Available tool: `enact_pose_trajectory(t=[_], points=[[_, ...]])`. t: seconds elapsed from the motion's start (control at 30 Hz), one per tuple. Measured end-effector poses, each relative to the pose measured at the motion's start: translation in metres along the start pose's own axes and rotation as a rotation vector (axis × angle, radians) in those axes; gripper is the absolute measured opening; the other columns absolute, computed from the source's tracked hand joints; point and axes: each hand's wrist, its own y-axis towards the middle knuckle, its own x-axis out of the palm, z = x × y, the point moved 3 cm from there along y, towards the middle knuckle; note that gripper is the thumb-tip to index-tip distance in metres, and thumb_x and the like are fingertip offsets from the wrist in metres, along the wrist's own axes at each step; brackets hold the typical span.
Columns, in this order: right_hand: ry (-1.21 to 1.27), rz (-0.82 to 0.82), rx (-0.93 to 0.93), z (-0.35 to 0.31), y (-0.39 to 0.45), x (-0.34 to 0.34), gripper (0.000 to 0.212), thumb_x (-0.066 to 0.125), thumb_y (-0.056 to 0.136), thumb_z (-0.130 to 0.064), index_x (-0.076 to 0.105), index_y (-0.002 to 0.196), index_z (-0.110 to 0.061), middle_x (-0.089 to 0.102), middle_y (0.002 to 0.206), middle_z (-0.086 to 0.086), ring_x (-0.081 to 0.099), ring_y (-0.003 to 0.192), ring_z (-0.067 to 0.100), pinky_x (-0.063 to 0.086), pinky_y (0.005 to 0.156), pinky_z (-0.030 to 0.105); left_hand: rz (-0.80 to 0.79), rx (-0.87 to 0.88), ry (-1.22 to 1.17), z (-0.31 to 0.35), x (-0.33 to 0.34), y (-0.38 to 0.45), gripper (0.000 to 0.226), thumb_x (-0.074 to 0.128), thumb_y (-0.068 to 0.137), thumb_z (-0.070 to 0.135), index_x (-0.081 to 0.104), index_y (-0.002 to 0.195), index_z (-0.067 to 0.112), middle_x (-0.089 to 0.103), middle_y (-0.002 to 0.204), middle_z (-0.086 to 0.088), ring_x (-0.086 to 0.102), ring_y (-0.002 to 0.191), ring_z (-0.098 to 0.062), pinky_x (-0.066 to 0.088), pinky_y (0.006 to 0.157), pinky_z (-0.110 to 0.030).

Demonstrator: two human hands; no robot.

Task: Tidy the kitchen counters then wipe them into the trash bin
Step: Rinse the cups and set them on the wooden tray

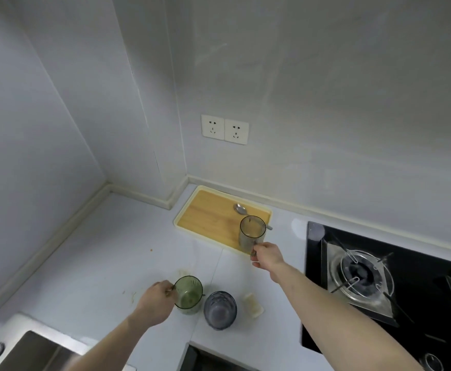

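Observation:
A wooden tray with a cream rim [205,218] lies in the counter's back corner, a metal spoon [241,209] on it. My right hand [267,255] grips the handle of a clear grey mug [251,232] that stands at the tray's right end. My left hand [157,298] grips the handle of a green transparent mug [188,295] near the counter's front. A blue-grey glass [220,309] stands just right of the green mug. Brownish stains and crumbs [133,295] mark the white counter [106,250].
A small pale scrap [253,304] lies right of the blue-grey glass. A black gas hob [379,279] fills the right side. The steel sink [32,349] is at the lower left. Two wall sockets [225,129] sit above the tray.

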Motion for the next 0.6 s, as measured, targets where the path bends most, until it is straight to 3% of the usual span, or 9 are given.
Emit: enact_pose_trajectory(t=[0.13,0.23,0.37,0.47,0.5,0.6], points=[[-0.040,-0.006,0.046,0.003,0.015,0.008,0.032,0.054,0.096,-0.016,0.062,0.125,-0.005,0.066,0.092,0.012,0.064,0.077,0.023,0.058,0.063,0.027,0.003,-0.007,0.038,-0.001,-0.001,0.004,0.025,0.049,0.096,0.036,0.069,0.097,0.021,0.065,0.098,0.004,0.061,0.087,-0.017,0.044,0.072,-0.028],[-0.061,0.016,0.062,0.013,0.018,0.011,0.033,0.052,0.095,-0.017,0.064,0.126,-0.009,0.066,0.094,0.011,0.065,0.078,0.024,0.062,0.072,0.033,0.016,-0.016,0.062,-0.003,-0.003,0.005,0.030,0.049,0.096,0.038,0.069,0.092,0.016,0.065,0.091,0.003,0.062,0.083,-0.019,0.046,0.071,-0.030],[-0.092,0.048,0.027,0.021,0.005,0.006,0.023,0.056,0.094,-0.030,0.069,0.105,-0.015,0.071,0.096,0.008,0.066,0.077,0.023,0.061,0.084,0.045,0.051,-0.049,0.018,-0.003,-0.014,0.010,0.034,0.048,0.098,0.040,0.065,0.087,0.014,0.067,0.085,0.002,0.063,0.080,-0.020,0.050,0.071,-0.032],[-0.122,0.064,0.010,0.026,-0.011,-0.002,0.012,0.066,0.089,-0.030,0.062,0.085,-0.020,0.066,0.098,0.003,0.067,0.083,0.028,0.059,0.088,0.047,0.062,-0.075,-0.140,0.008,-0.030,0.024,0.035,0.049,0.098,0.040,0.064,0.085,0.011,0.074,0.077,0.000,0.067,0.079,-0.020,0.053,0.071,-0.033],[-0.128,0.051,0.003,0.027,-0.015,-0.004,0.011,0.067,0.090,-0.030,0.061,0.093,-0.022,0.063,0.106,0.002,0.068,0.091,0.030,0.059,0.087,0.045,0.062,-0.085,-0.203,0.013,-0.037,0.032,0.038,0.050,0.098,0.041,0.065,0.085,0.009,0.075,0.072,0.001,0.068,0.077,-0.021,0.055,0.071,-0.033],[-0.204,0.011,0.003,0.032,-0.015,-0.010,0.051,0.064,0.092,-0.030,0.052,0.140,-0.017,0.051,0.141,0.002,0.066,0.105,0.028,0.059,0.080,0.035,0.074,-0.102,-0.355,0.032,-0.057,0.066,0.045,0.052,0.095,0.049,0.066,0.083,0.007,0.073,0.063,0.000,0.067,0.066,-0.025,0.058,0.074,-0.037]])
